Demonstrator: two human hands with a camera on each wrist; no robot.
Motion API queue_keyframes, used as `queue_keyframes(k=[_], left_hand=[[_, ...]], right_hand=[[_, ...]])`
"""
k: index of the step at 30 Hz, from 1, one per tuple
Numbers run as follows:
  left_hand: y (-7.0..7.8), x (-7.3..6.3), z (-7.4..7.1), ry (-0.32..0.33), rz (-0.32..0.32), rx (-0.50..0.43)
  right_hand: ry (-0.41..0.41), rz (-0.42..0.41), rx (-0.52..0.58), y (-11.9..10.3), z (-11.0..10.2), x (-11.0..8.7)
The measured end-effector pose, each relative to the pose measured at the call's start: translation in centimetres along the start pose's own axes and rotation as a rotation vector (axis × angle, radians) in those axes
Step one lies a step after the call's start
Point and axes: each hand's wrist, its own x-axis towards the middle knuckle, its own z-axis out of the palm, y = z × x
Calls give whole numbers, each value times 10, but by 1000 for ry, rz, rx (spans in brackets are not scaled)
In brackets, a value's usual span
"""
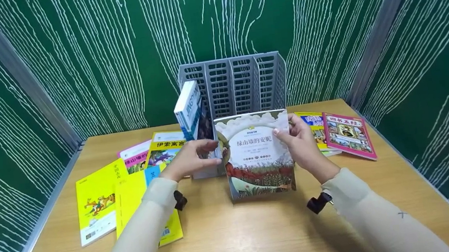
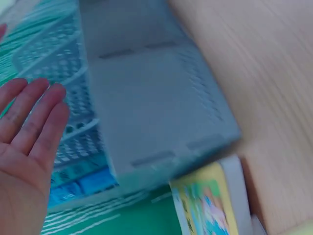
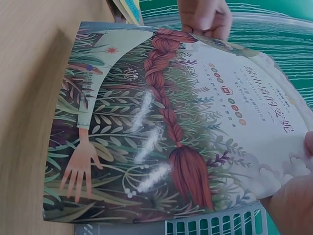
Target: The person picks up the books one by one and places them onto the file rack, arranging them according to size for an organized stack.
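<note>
My right hand [image 1: 304,141] grips a paperback book [image 1: 257,159] at its right edge, thumb on the cover. The cover shows Chinese lettering, white clouds and a red braid over grass. It is upright, tilted a little, in front of a grey file rack [image 1: 243,56]. In the left wrist view my left hand [image 2: 29,132] shows straight fingers with nothing in them. It is close beside the book's left edge; whether it touches, I cannot tell. White-spined books [image 1: 189,108] stand in the rack's leftmost compartment.
Several yellow books, one a yellow book with a tiger [image 1: 98,204], lie overlapping on the table's left. A pink-bordered book [image 1: 349,134] partly covers a yellow-and-blue book [image 1: 312,125] at the right. Green walls with white streaks enclose the wooden table [image 1: 249,236].
</note>
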Motion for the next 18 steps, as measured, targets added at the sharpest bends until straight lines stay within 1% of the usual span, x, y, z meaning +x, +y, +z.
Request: queue_keyframes(k=[5,8,10,14,18], left_hand=[[14,2,5,37,21,-190],[22,2,8,62,43,-244],[25,2,10,76,46,-274],[28,4,13,87,21,-351],[30,6,16,74,-5,-405]], right_hand=[[-10,-39,11,-2,4,-1],[-17,-65,16,-3,7,-2],[-25,-70,23,-4,8,-3],[-41,-85,60,-4,11,-5],[-50,-97,85,-5,15,-8]])
